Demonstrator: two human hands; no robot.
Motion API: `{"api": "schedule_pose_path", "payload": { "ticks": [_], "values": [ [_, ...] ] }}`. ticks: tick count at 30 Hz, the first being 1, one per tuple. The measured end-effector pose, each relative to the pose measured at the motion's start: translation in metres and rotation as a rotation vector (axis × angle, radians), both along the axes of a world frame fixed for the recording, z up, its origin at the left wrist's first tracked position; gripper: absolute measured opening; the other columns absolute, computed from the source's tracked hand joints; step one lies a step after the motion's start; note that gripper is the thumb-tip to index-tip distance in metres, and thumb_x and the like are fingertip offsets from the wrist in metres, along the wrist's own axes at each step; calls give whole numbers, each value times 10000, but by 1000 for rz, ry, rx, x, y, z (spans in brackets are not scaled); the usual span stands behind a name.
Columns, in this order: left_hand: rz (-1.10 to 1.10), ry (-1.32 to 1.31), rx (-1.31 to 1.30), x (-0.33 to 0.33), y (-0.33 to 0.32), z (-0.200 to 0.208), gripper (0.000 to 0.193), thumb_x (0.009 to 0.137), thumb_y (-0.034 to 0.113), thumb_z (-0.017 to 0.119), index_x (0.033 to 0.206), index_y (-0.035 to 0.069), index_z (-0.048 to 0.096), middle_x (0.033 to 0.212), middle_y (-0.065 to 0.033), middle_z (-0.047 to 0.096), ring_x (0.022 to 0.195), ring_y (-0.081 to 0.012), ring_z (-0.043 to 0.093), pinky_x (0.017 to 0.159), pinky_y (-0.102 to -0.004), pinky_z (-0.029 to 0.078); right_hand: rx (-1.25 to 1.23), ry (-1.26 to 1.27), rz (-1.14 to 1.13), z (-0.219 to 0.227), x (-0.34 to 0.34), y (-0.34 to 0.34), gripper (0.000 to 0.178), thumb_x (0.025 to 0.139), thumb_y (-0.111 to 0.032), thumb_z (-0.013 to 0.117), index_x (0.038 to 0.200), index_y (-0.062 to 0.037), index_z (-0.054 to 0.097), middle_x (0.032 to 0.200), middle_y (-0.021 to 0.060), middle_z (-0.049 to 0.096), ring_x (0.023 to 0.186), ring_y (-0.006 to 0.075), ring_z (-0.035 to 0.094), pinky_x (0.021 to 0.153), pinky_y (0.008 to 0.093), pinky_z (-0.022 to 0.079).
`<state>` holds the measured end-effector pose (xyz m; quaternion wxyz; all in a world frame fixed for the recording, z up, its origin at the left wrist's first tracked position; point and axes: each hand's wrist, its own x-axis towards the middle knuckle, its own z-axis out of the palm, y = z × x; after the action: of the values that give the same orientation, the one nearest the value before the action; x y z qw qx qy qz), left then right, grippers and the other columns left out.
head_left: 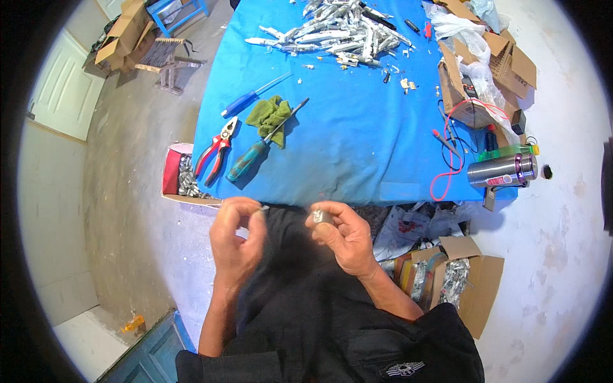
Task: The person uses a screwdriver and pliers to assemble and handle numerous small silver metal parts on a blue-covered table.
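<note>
Just off the table's near edge, my right hand [350,241] pinches a small silvery metal piece [321,217] between thumb and fingers. A hand's width to its left, my left hand [235,246] is closed in a pinch; a tiny pale bit shows at its fingertips, too small to name. On the table beyond lie red-and-black pliers [218,150], a teal-handled screwdriver [250,159] whose shaft rests over a green cloth [268,115], and a blue-handled screwdriver [241,103].
Many silvery-white metal parts [351,32] are heaped at the far side of the blue-covered table [357,140]. A steel flask [501,170] and red test lead [447,140] lie right. Boxes of metal parts stand below left [167,172] and right [482,287].
</note>
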<state>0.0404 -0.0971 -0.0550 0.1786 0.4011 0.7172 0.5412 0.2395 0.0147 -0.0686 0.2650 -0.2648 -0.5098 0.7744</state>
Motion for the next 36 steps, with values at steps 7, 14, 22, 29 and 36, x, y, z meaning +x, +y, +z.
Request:
{"api": "schedule_pose_path", "payload": {
  "ticks": [7, 14, 22, 29, 36],
  "values": [
    [-187, -45, -130, 39, 29, -16, 78, 965, 24, 749, 1036, -9, 737, 841, -81, 746, 742, -122, 693, 685, -295, 556, 84, -13, -58, 4, 4, 10, 460, 1065, -127, 710, 1462, 29, 536, 1221, 79, 709, 1092, 127, 663, 975, 277, 533],
    [-309, -95, -19, 46, 49, -4, 148, 951, -25, 713, 1095, -26, 747, 1003, -135, 772, 886, -196, 749, 779, -317, 580, 70, 32, -93, 13, 18, 19, 361, 1056, -125, 721, 1349, 20, 567, 1174, 94, 724, 1090, 125, 673, 938, 286, 553],
    [-316, -91, -24, 36, 45, 18, 138, 947, 49, 734, 1057, -31, 760, 1036, -182, 777, 949, -295, 769, 855, -378, 590, 360, -233, -26, 12, 18, 18, 337, 1016, -107, 744, 1308, -8, 609, 1166, 87, 734, 1074, 143, 698, 931, 336, 572],
    [-386, -210, -110, 29, 44, 14, 116, 959, 75, 758, 1022, -21, 779, 971, -73, 771, 903, -136, 703, 814, -290, 559, 510, -338, 21, 5, 23, 25, 317, 984, -138, 801, 1252, -24, 677, 1066, 67, 752, 935, 122, 686, 806, 306, 561],
    [-322, 7, -144, 30, 29, 17, 118, 913, 97, 748, 965, -9, 744, 909, -111, 741, 830, -172, 708, 747, -313, 564, 571, -312, 91, 4, 17, 21, 312, 993, -219, 774, 1247, -60, 689, 1125, 214, 760, 1078, 368, 765, 873, 420, 586]
  ]
}}
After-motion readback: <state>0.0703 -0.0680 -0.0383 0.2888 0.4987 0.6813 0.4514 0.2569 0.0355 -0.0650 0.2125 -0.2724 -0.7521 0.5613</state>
